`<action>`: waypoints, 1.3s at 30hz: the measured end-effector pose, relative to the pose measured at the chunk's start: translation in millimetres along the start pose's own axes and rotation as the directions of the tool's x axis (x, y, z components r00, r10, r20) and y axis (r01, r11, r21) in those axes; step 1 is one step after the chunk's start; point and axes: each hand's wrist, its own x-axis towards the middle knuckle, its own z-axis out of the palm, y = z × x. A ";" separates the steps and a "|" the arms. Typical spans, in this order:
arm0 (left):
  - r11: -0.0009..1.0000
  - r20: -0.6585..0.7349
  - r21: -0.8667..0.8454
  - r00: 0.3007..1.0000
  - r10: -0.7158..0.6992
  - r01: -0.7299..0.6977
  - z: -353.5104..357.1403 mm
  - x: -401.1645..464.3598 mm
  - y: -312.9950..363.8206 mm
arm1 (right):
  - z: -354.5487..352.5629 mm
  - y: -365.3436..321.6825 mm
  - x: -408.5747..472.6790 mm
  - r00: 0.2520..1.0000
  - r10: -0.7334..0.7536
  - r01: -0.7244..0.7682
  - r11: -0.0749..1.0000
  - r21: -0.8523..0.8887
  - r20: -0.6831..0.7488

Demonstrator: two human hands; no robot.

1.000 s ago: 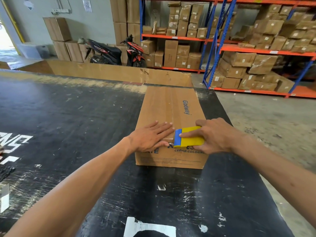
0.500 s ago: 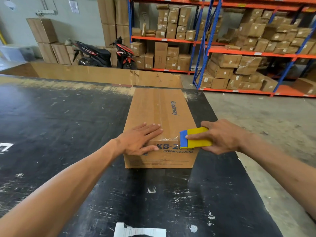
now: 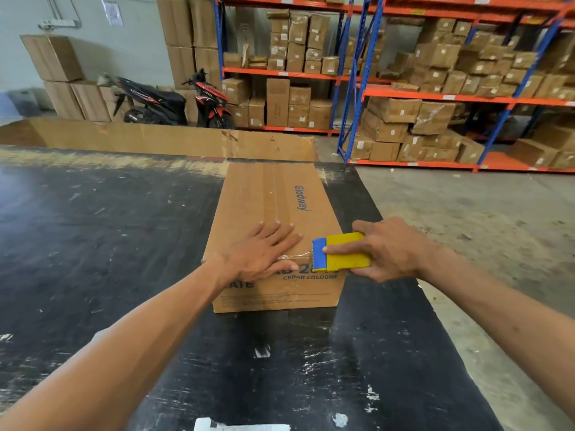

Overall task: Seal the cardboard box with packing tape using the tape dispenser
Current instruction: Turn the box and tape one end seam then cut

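Note:
A long brown cardboard box printed "Glodway" lies on the black table, with clear tape running along its top seam. My left hand presses flat on the box's near top edge, fingers spread, thumb over the front face. My right hand grips a yellow and blue tape dispenser at the box's near right corner. A short strip of clear tape stretches from the dispenser's blue end towards my left hand.
The black scuffed table ends just right of the box, with concrete floor beyond. A flat cardboard sheet stands along the far edge. Shelves of boxes and a parked scooter are behind. White paper lies at the near edge.
The dispenser has moved right, from the middle of the near edge to the right corner, drawing tape out. My left hand has stayed pressed on the box.

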 end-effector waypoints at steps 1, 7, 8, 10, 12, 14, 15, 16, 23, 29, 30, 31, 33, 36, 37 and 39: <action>1.000 0.004 0.002 1.000 -0.002 0.002 0.4 -0.1 -0.7 | -1.5 2.0 -2.4 1.000 0.000 0.000 1.000 0.008 -0.002; 1.000 -0.018 0.007 1.000 -0.003 0.003 2.3 -0.2 -3.2 | -2.7 34.4 -42.8 1.000 0.023 -0.024 0.999 0.041 0.019; 1.000 -0.018 -0.002 1.000 -0.002 0.002 1.7 0.1 -3.4 | -0.5 37.0 -44.7 0.999 0.025 -0.027 0.999 0.044 0.031; 1.000 -0.014 -0.014 1.000 0.006 -0.006 0.7 0.1 -2.4 | 3.6 38.8 -42.8 0.998 0.032 -0.034 0.998 0.050 0.058; 1.000 -0.016 -0.023 1.000 -0.007 0.006 -2.0 -0.6 -0.2 | 7.0 39.4 -40.3 0.999 0.022 -0.023 0.999 0.041 0.041; 1.000 -0.046 -0.004 0.999 -0.027 0.027 -11.8 5.5 6.1 | 10.9 41.5 -41.8 1.000 0.004 -0.004 1.000 0.030 0.013; 0.999 -0.070 0.034 0.997 -0.028 0.031 -18.5 12.0 11.6 | 12.8 42.1 -42.1 1.000 -0.002 0.002 1.000 0.030 0.000; 0.997 -0.095 0.070 0.995 -0.026 0.033 -24.8 20.4 18.4 | 14.1 42.3 -41.9 1.000 -0.003 0.003 1.000 0.030 -0.008; 0.999 0.022 -0.053 1.000 0.011 -0.010 -8.8 61.1 50.0 | 25.6 42.5 -46.7 0.998 0.014 -0.013 1.000 0.015 -0.060; 0.999 0.025 -0.040 0.999 0.027 -0.026 -8.8 61.3 45.0 | 31.6 56.4 -62.5 0.999 0.028 -0.025 0.997 0.067 -0.045; 0.999 0.021 -0.045 0.999 0.026 -0.025 -8.1 61.4 44.9 | 31.0 61.6 -65.9 0.999 0.021 -0.018 0.998 0.065 -0.036; 0.998 0.013 -0.049 1.000 0.026 -0.025 -6.8 61.5 44.3 | 30.4 66.8 -69.8 0.999 0.012 -0.010 0.998 0.060 -0.032; 0.998 -0.001 -0.049 1.000 0.029 -0.029 -5.2 62.0 42.7 | 28.1 77.8 -79.7 0.999 0.008 -0.007 0.999 0.038 -0.034; 0.999 -0.010 -0.029 1.000 0.026 -0.026 -3.7 63.3 41.8 | 30.1 88.3 -90.6 0.998 0.021 -0.019 0.999 0.031 -0.055; 1.000 -0.015 -0.019 1.000 0.024 -0.024 -3.8 63.3 42.2 | 34.3 88.1 -90.0 0.998 0.023 -0.021 0.999 0.029 -0.050; 1.000 -0.010 -0.006 1.000 0.019 -0.019 -5.2 63.0 44.1 | 44.6 82.1 -81.2 0.999 0.024 -0.023 1.000 0.010 -0.025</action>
